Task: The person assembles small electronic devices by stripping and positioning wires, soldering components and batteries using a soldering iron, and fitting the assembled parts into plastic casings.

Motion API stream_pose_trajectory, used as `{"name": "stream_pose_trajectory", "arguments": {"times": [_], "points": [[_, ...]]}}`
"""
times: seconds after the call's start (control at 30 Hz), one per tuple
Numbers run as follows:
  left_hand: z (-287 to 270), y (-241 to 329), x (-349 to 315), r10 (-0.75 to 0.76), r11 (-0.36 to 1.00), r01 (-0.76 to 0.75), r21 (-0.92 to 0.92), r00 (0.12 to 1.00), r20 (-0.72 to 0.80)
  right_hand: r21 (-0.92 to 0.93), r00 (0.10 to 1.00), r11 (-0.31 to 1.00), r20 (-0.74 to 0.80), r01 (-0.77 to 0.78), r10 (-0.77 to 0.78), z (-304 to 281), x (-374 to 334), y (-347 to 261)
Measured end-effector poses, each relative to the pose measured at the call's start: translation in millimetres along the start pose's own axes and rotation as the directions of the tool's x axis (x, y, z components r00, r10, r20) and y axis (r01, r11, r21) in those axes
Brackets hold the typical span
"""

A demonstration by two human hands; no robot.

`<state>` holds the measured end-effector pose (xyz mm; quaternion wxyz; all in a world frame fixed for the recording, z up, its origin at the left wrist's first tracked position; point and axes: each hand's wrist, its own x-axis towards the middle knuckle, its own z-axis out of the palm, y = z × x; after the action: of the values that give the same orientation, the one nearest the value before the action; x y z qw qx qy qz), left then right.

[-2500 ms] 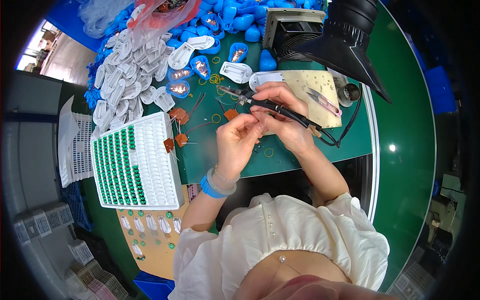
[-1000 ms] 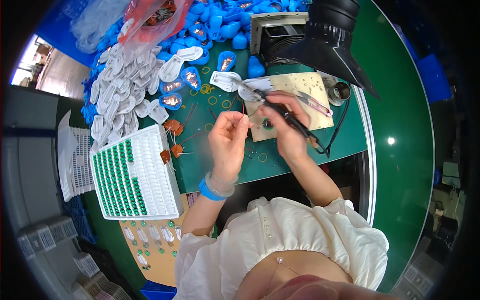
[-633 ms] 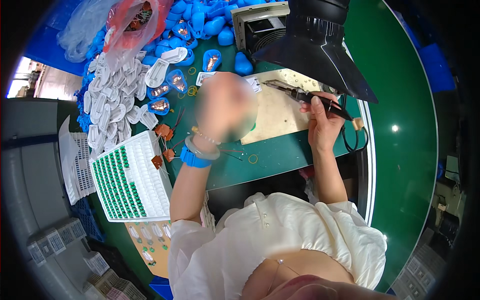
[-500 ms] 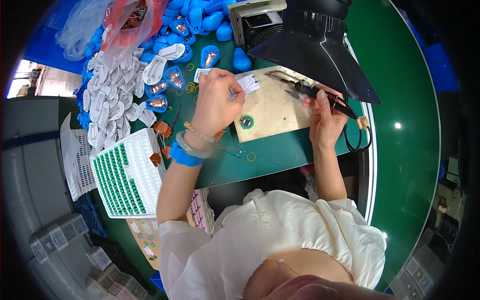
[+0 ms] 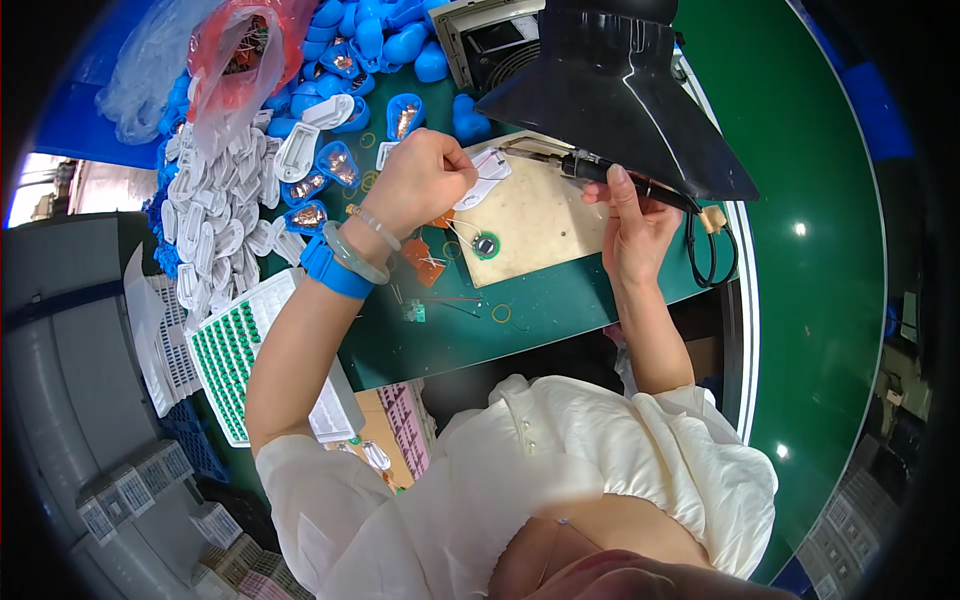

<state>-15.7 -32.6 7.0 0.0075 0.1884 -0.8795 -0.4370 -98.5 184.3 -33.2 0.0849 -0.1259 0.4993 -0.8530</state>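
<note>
"Soldering iron: where is it, and what crowds it?"

"It is in the right hand, above the pale board on the green worktop. A black flared hood looms over that end and hides part of the board's far edge. Behind stands a pale-framed fan box, partly covered by the same hood."

"And to the left?"

"Plenty. White casings lie heaped beside blue shells, with a red and clear plastic bag next to them. Nearer the person, the left forearm crosses a white tray of green parts and hides some of it. Orange-brown pieces and a small green circuit board lie left of the pale board."

"What about the left hand?"

"Its fingertips are drawn together just beside one white case half on the pale board's far left corner. Whether they pinch anything cannot be told. A round, green-rimmed part sits near, on the same board."

"And the right?"

"Its thumb and fingers are wrapped around the handle."

"How does the iron look?"

"Slim and black-handled, with a bare metal front pointing left. Its tip is close to the case half's upper end; contact cannot be told. A black cord loops beyond the hand."
</note>
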Motion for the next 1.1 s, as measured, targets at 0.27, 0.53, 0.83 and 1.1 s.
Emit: {"name": "stream_pose_trajectory", "arguments": {"times": [0.27,0.53,0.83,1.1], "points": [[-4.7,4.5,-0.5,0.016,0.999,-0.017,0.044,1.0,0.026,0.002,0.999,1.0,0.033,0.031,-0.031,-1.7,-1.1,5.9],[-10.0,12.1,-2.0,-0.056,0.995,0.047,0.083,0.992,0.109,0.018,0.999,0.999,0.025,0.029,-0.029,-2.1,-2.2,7.1],[-9.0,12.2,0.3,-0.074,0.992,0.06,0.115,0.99,0.123,0.034,0.997,0.997,0.043,0.066,-0.067,-2.1,-3.3,6.1],[-6.2,8.9,1.4,-0.035,0.997,0.031,0.071,0.998,0.056,0.094,0.998,0.994,0.024,0.059,-0.062,-3.2,-3.2,5.8]]}}
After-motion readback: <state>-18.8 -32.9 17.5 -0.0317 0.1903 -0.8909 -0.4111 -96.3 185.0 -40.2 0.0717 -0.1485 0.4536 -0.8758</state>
